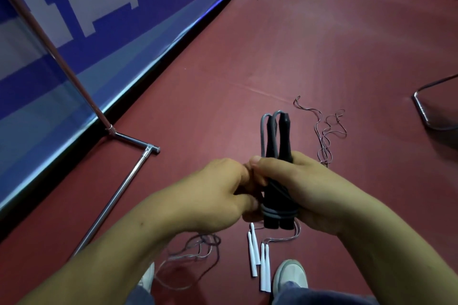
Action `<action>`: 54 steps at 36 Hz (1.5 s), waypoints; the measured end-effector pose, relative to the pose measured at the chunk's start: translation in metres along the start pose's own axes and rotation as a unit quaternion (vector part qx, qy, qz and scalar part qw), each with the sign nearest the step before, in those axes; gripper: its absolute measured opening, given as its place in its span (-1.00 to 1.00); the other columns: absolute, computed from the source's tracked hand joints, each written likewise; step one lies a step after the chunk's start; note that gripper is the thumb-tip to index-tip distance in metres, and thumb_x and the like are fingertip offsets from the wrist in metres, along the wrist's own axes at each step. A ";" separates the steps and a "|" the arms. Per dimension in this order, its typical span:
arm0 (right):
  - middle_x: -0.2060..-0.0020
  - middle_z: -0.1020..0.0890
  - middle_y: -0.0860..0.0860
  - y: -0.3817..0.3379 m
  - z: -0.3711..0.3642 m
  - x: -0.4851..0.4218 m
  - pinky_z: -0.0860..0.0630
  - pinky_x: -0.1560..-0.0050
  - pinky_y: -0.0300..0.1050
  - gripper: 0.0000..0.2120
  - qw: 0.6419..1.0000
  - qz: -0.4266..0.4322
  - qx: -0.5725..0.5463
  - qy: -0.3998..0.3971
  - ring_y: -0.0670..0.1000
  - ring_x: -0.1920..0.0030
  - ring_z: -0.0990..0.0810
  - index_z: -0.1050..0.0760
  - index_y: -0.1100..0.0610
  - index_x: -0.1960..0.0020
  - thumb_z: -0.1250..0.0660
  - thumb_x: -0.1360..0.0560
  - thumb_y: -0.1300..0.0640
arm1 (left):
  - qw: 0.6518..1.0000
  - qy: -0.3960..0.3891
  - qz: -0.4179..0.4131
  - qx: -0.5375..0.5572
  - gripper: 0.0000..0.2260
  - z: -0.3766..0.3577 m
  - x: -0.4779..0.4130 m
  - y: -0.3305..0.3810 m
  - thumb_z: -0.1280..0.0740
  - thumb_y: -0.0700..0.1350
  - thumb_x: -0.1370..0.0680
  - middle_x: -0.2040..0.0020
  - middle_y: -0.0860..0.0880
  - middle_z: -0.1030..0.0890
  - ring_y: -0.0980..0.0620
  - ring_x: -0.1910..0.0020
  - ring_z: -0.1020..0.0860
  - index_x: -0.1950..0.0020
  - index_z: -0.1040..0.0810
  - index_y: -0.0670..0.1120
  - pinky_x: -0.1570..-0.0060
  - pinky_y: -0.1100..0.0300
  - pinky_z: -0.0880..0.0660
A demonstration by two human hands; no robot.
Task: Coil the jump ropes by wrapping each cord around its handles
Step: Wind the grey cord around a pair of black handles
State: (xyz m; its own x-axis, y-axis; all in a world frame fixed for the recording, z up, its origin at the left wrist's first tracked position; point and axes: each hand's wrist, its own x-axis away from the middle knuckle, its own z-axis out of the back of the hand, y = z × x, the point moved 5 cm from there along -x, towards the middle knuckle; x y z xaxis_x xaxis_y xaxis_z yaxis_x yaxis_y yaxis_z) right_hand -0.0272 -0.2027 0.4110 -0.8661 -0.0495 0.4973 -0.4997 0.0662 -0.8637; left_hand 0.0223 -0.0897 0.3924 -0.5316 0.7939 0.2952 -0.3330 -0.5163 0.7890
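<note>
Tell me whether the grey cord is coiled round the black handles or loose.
Coiled, at least partly: grey cord bands the black handles near their base; its end is hidden.

Right hand (309,190) grips the handles (285,136); left hand (218,195) pinches the cord (277,213) alongside.

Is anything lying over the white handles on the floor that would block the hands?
Nothing visible covers the white plastic handles, but the left hand and right hand both grip the black cord-wrapped handles.
</note>
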 end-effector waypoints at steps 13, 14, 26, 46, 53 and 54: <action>0.11 -0.67 0.37 -0.007 0.016 0.001 -0.57 0.04 0.44 -0.72 0.995 0.031 0.058 0.082 0.36 0.22 -0.69 -0.43 0.29 0.09 -0.25 -0.67 0.09 | 0.987 0.136 -0.022 -0.089 -0.77 0.021 0.009 0.005 -0.35 0.02 -0.60 0.45 0.07 -0.47 0.12 0.45 -0.41 0.25 -0.57 0.01 0.45 0.25 -0.27; 0.17 -0.68 0.37 -0.009 0.017 0.000 -0.57 0.10 0.40 -0.70 0.992 0.044 0.074 0.094 0.41 0.25 -0.66 -0.43 0.28 0.13 -0.23 -0.68 0.08 | 0.986 0.148 -0.024 -0.072 -0.77 0.021 0.010 0.006 -0.35 0.01 -0.60 0.46 0.11 -0.49 0.13 0.46 -0.41 0.25 -0.59 0.02 0.47 0.29 -0.26; 0.32 -0.65 0.34 -0.019 0.019 -0.002 -0.46 0.32 0.47 -0.61 0.971 0.113 0.135 0.160 0.47 0.26 -0.63 -0.41 0.33 0.21 -0.19 -0.68 0.08 | 0.957 0.279 -0.073 0.012 -0.81 0.028 0.017 0.015 -0.46 -0.09 -0.54 0.51 0.16 -0.45 0.15 0.51 -0.40 0.28 -0.63 -0.03 0.48 0.39 -0.23; 0.18 -0.64 0.20 -0.013 0.008 0.006 -0.60 0.37 -0.04 -0.64 0.986 -0.021 -0.168 -0.015 0.08 0.40 -0.59 -0.40 0.12 0.40 -0.28 -0.51 -0.02 | 0.943 0.324 -0.048 0.059 -0.86 0.043 0.018 0.008 -0.47 -0.11 -0.52 0.41 -0.01 -0.54 0.16 0.46 -0.38 0.25 -0.64 -0.01 0.45 0.34 -0.29; 0.12 -0.64 0.21 -0.013 0.010 0.007 -0.60 0.40 -0.05 -0.65 0.980 -0.009 -0.195 -0.032 0.07 0.42 -0.59 -0.39 0.12 0.40 -0.27 -0.49 -0.02 | 0.935 0.333 -0.050 0.111 -0.83 0.045 0.021 0.013 -0.48 -0.11 -0.51 0.45 0.04 -0.50 0.19 0.45 -0.38 0.28 -0.63 -0.02 0.43 0.34 -0.32; 0.14 -0.63 0.22 -0.013 0.011 0.006 -0.61 0.38 -0.03 -0.66 0.983 -0.004 -0.184 -0.022 0.08 0.42 -0.60 -0.41 0.13 0.39 -0.28 -0.49 -0.02 | 0.934 0.334 -0.050 0.116 -0.84 0.044 0.022 0.014 -0.47 -0.11 -0.51 0.45 0.06 -0.49 0.19 0.46 -0.38 0.28 -0.63 -0.02 0.43 0.35 -0.32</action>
State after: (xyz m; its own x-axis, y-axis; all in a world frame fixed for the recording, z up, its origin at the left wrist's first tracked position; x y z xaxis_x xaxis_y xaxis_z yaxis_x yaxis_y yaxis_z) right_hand -0.0263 -0.2145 0.4242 -0.8649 -0.0937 0.4931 -0.4831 0.4220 -0.7672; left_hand 0.0403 -0.0648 0.4338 -0.9001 0.4168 -0.1271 -0.2704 -0.3054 0.9130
